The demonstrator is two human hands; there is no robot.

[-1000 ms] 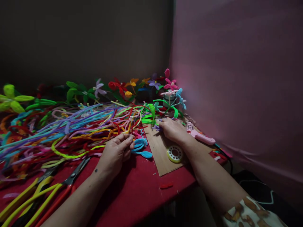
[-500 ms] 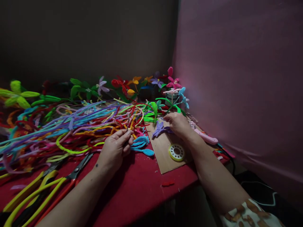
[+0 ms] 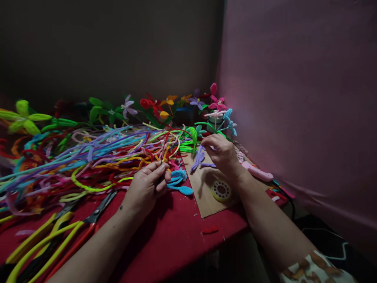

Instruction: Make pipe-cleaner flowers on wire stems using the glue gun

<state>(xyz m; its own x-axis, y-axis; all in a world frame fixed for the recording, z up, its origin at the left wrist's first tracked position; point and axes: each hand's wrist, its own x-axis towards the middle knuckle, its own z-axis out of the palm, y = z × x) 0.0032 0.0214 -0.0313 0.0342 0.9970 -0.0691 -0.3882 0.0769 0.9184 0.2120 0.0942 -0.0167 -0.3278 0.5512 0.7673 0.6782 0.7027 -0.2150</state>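
Note:
My left hand (image 3: pixel 146 187) rests on the red table cover (image 3: pixel 165 239), fingers pinched on a thin dark stem with a pale tip (image 3: pixel 161 151) that stands up among the pipe cleaners. My right hand (image 3: pixel 223 154) is raised a little above the cardboard sheet (image 3: pixel 203 184) and pinches purple pipe-cleaner petals (image 3: pixel 199 157), which hang to its left. Blue pipe-cleaner petals (image 3: pixel 178 181) lie just right of my left hand.
A big heap of coloured pipe cleaners (image 3: pixel 79 161) covers the table's left. Finished pipe-cleaner flowers (image 3: pixel 165 106) line the back. Scissors (image 3: pixel 97 212) and yellow-handled pliers (image 3: pixel 38 239) lie at front left. A tape roll (image 3: pixel 221 190) and a pink glue gun (image 3: pixel 256 171) lie by the pink wall.
My right hand has lifted the purple petals off the cardboard and drawn them up. My left hand has stayed in place, still pinching the stem.

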